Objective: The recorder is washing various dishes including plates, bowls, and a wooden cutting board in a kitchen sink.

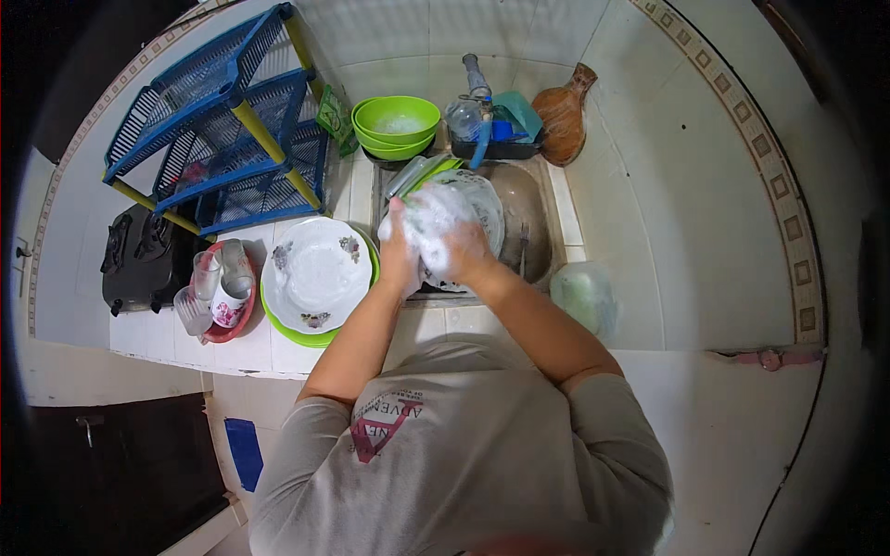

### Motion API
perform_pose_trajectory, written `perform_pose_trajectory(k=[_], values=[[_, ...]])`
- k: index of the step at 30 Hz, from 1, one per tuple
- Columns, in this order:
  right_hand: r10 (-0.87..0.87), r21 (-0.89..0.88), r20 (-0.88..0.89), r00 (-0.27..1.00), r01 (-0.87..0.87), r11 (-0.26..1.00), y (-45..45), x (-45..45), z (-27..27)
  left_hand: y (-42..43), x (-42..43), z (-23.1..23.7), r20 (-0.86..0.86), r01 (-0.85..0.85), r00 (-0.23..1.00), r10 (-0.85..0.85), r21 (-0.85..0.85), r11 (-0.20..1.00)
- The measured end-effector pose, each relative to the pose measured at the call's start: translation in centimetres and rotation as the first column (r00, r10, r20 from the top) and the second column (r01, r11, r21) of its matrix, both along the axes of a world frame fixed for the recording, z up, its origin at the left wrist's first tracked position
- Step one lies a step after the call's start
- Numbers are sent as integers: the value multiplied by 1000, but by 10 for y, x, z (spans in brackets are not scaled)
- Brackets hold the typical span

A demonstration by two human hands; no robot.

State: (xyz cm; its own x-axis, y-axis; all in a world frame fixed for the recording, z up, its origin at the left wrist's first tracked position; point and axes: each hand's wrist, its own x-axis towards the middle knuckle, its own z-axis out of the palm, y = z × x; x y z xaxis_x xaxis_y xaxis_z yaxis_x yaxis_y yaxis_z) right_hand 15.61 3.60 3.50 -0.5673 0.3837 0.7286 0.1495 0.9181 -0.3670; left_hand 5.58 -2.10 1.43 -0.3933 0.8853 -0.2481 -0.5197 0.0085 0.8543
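Observation:
Thick white suds (437, 219) hide most of what is between my hands above the sink (535, 278). My left hand (399, 254) grips the left side of this foam-covered item, thumb up. Pressed into the suds from the right is my right hand (469, 251); its fingertips are hidden. Behind and below the hands, a patterned plate (489, 201) rests in the sink. Green and clear dishes (417, 175) lean at the sink's back left. A fork (524, 243) lies in the basin to the right.
Left of the sink, a floral white plate (316, 278) tops a stack. Cups and a mug (231, 302) crowd a red tray (243, 326). A blue rack (243, 167) stands behind. Green bowls (398, 121), a faucet (480, 90) and a wooden board (562, 121) line the back; a plastic container (584, 295) sits right.

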Motion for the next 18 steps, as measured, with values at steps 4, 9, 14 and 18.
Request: perform_pose_trajectory(k=[4, 9, 14, 18], values=[[-185, -85, -81, 979, 178, 980, 63, 14, -18, -6, -1, 18, -116, 86, 989, -92, -59, 995], [-283, -24, 120, 952, 288, 957, 28, -5, -31, 1, -7, 8, -45, 36, 998, -39, -72, 997], [-33, 15, -19, 999, 34, 999, 36, -1, 4, 1, -17, 15, -191, 84, 975, -112, -150, 985], [-313, -545, -43, 949, 240, 803, 56, 20, 2, 0, -21, 18, -150, -13, 989, 8, -32, 999]])
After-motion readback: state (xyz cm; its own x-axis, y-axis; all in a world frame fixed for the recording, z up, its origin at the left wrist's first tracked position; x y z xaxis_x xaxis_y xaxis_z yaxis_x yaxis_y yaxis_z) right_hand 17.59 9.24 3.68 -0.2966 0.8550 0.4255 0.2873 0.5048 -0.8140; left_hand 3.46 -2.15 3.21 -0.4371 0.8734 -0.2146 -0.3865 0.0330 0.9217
